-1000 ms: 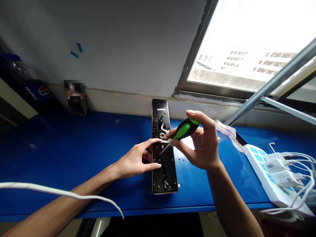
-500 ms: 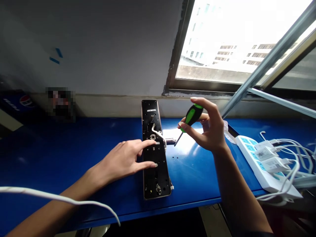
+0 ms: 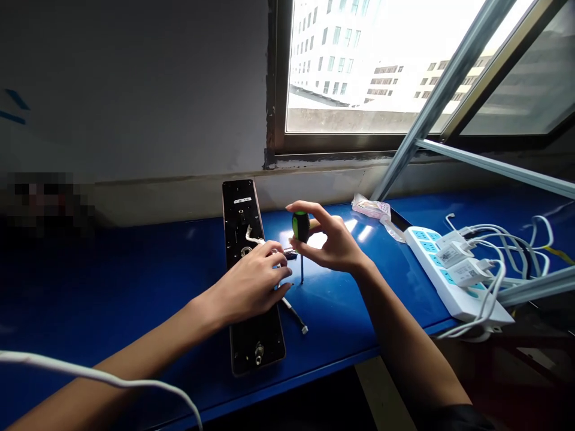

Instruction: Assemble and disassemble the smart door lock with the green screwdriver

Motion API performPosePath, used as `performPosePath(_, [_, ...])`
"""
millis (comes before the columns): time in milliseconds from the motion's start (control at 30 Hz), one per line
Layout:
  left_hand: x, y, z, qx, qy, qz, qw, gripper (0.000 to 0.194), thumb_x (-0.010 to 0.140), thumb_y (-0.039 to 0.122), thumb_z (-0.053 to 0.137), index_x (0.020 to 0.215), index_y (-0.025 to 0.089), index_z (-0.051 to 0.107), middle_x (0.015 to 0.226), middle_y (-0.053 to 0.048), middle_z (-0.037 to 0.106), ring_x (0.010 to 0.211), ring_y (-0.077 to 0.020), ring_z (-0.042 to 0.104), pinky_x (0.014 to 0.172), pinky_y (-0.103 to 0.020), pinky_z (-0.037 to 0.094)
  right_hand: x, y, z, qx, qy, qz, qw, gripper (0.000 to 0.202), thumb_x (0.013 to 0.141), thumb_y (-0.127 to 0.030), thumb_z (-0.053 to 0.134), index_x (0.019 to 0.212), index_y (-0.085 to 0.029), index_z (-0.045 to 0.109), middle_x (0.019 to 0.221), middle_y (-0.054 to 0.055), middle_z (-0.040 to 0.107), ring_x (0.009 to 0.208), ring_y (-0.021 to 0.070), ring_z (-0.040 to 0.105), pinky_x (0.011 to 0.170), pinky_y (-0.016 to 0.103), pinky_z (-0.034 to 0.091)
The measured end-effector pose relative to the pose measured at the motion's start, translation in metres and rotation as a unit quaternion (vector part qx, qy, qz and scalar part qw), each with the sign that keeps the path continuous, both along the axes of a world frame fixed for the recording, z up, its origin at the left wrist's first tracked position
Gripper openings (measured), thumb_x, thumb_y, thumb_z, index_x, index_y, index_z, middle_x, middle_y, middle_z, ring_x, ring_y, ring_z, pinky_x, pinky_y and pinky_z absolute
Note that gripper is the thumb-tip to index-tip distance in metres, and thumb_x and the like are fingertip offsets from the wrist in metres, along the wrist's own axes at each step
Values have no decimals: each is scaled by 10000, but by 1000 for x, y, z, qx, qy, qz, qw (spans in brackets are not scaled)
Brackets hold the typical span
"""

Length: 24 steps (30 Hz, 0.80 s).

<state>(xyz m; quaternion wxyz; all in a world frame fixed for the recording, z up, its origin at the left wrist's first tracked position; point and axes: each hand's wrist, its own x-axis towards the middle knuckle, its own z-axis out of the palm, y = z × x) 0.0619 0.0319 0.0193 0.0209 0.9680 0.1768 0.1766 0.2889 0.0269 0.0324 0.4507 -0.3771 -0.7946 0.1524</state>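
My right hand grips a green and black screwdriver by its handle. The shaft points straight down, and its tip meets the blue table beside the black panel, at a tiny dark screw. Across the middle of the long black panel lies my left hand, its fingers bent and apart over the right edge, thumb towards the screwdriver tip. A white cable runs from the panel under the left fingers. Below them a cable end with a white plug rests on the table. My left hand hides the panel's middle.
On the right stands a white power strip with several chargers and tangled white cables. A clear plastic bag lies behind it. A slanted metal bar crosses before the window. A loose white cable hangs in front of my left forearm.
My right hand has brought the screwdriver down from a tilted hold to upright on the table. My left hand has shifted to the panel's right edge. The plug end now sticks out farther. The view turned right.
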Motion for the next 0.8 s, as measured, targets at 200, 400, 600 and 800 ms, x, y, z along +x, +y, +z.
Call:
performPosePath(200, [-29, -1, -3, -6, -137, 17, 990, 223, 994, 151, 624, 1188, 163, 733, 1192, -116, 707, 1231, -273, 578, 1049, -471, 560, 0, -5, 17, 50, 68, 22, 996, 582, 842, -140, 730, 1367, -312, 547, 1353, 21, 637, 809, 135, 759, 712, 283, 688])
performPosePath(400, [-68, -3, -13, -53, -229, 87, 968, 231, 956, 114, 642, 1154, 189, 734, 1080, -78, 713, 1109, -235, 613, 960, -424, 583, -33, -7, 43, 77, 155, 63, 983, 605, 887, -181, 740, 1397, -349, 460, 1445, 40, 560, 782, 142, 763, 698, 337, 715])
performPosePath(600, [-88, -11, -20, -71, -259, 134, 954, 216, 934, 136, 638, 1114, 185, 747, 1058, -83, 709, 1092, -247, 607, 949, -433, 568, -68, -5, 32, 84, 231, 49, 968, 611, 905, -151, 726, 1384, -366, 413, 1055, -4, 717, 788, 199, 789, 740, 389, 724])
performPosePath(800, [-84, -16, -22, -52, -265, 129, 954, 157, 902, 239, 768, 1049, 184, 769, 986, -77, 726, 1017, -245, 630, 905, -437, 560, -74, -8, 21, 107, 247, 32, 963, 581, 884, -166, 751, 1340, -365, 451, 952, -20, 705, 725, 208, 787, 689, 409, 726])
